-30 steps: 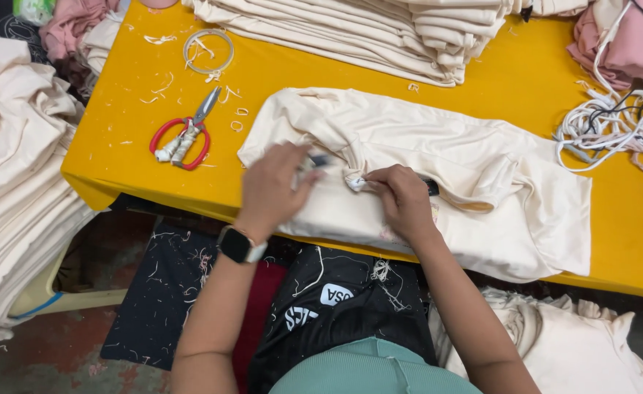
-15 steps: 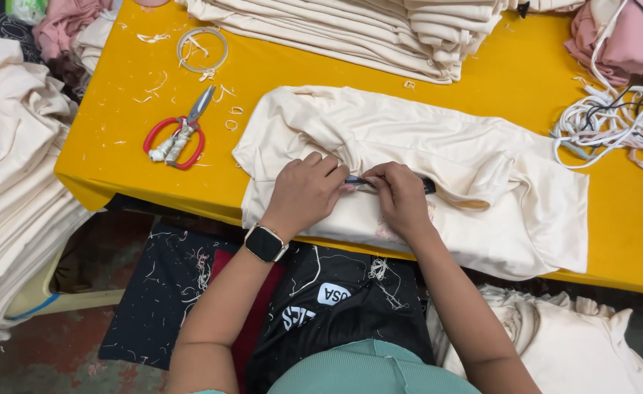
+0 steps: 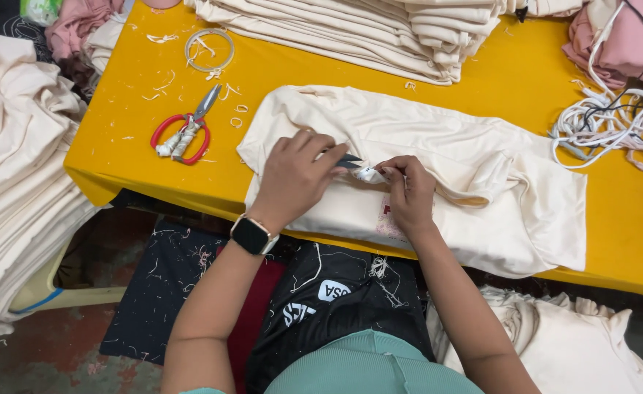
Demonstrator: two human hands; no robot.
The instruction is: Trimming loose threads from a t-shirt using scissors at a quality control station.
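Observation:
A cream garment (image 3: pixel 482 168) lies spread on the yellow table (image 3: pixel 321 73). My left hand (image 3: pixel 296 175) rests on its near edge and grips a small dark thread cutter (image 3: pixel 349 161), whose tip points right. My right hand (image 3: pixel 409 191) pinches a small white tag or fold of the cloth (image 3: pixel 369 174) just at that tip. The two hands almost touch. A black smartwatch (image 3: pixel 252 235) sits on my left wrist.
Red-handled scissors (image 3: pixel 185 133) lie on the table's left part, with a tape ring (image 3: pixel 209 49) behind them. Folded cream garments (image 3: pixel 380 29) are stacked at the back, more (image 3: pixel 15 175) at the left. White cords (image 3: pixel 606 120) tangle at the right.
My left hand lifted the cutter, came back down on the garment and now holds it against the tag. My right hand stayed pinching the cloth.

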